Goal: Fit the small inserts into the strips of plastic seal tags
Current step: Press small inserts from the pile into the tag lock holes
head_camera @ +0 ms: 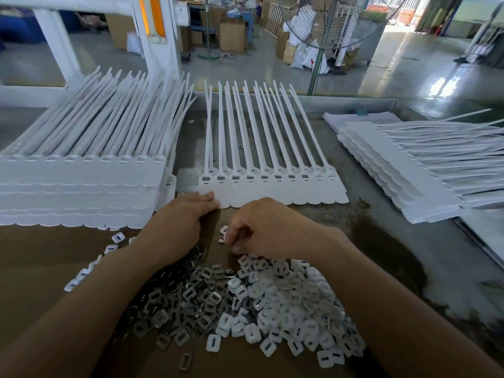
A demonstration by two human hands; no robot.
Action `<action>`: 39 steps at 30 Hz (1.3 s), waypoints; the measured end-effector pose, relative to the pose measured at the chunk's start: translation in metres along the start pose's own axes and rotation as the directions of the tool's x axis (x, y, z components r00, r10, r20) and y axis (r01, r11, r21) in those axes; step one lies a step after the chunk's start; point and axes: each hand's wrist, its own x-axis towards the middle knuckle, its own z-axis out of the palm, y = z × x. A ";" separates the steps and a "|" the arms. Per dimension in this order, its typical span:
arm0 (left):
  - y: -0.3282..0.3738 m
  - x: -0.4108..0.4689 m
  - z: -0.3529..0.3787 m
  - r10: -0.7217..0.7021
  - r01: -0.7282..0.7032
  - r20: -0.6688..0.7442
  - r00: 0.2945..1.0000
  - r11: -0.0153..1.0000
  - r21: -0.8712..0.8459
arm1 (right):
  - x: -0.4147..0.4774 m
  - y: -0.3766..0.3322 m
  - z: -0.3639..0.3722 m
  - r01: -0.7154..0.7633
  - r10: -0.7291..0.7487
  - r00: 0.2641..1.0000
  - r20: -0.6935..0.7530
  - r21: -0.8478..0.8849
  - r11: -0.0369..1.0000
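A strip of white plastic seal tags lies flat in the middle of the table, tails pointing away, with dark inserts showing in its row of sockets. My left hand lies flat with its fingertips pressing the strip's near left corner. My right hand hovers just in front of the strip, fingers pinched on a small white insert. A heap of white inserts and metal clips lies on brown cardboard under my forearms.
A tall stack of tag strips stands at the left, touching the cardboard. Another stack lies at the right, tails pointing right. Beyond the table's far edge are a fan stand, boxes and white machine frames.
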 end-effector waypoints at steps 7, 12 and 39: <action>0.000 0.000 0.000 0.001 -0.001 0.001 1.000 1.000 0.002 | 0.005 0.002 0.007 -0.018 0.020 0.999 0.039 -0.049 0.999; 0.000 -0.001 -0.001 0.004 -0.004 0.000 1.000 1.000 0.011 | 0.002 0.005 0.000 -0.018 0.018 1.000 0.004 0.153 0.988; 0.001 0.000 -0.001 0.001 -0.001 0.012 1.000 1.000 0.029 | -0.001 0.145 -0.028 -0.252 0.613 0.540 -0.577 0.584 0.772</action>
